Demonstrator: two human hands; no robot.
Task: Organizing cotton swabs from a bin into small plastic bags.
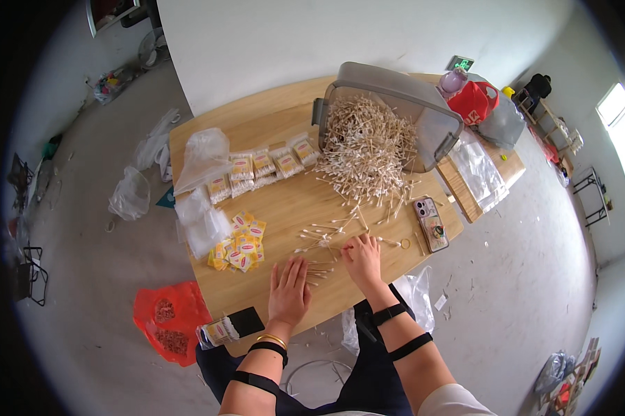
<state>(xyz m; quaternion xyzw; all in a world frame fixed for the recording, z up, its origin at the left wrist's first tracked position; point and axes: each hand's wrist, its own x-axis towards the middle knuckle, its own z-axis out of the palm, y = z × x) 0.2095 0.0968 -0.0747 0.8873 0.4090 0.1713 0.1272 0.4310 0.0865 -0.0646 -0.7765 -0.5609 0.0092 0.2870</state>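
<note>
My left hand (289, 292) lies flat on the wooden table with its fingers stretched out, beside a small row of cotton swabs (318, 272). To its right, my right hand (362, 262) has its fingers pinched together on a cotton swab, mostly hidden by the fingers. Loose cotton swabs (319, 238) lie scattered just beyond both hands. Farther back, a grey translucent bin (434, 132) rests on its side, and a big heap of cotton swabs (368, 139) spills from its mouth. Yellow and white printed cards (246, 244) are piled left of my left hand.
Filled swab packs (262, 163) stand in a row behind clear plastic bags (205, 225). A phone (432, 225) and a thin ring (405, 243) lie right. A swab pack (221, 331) sits at the near left edge, above a red bag (167, 305) on the floor.
</note>
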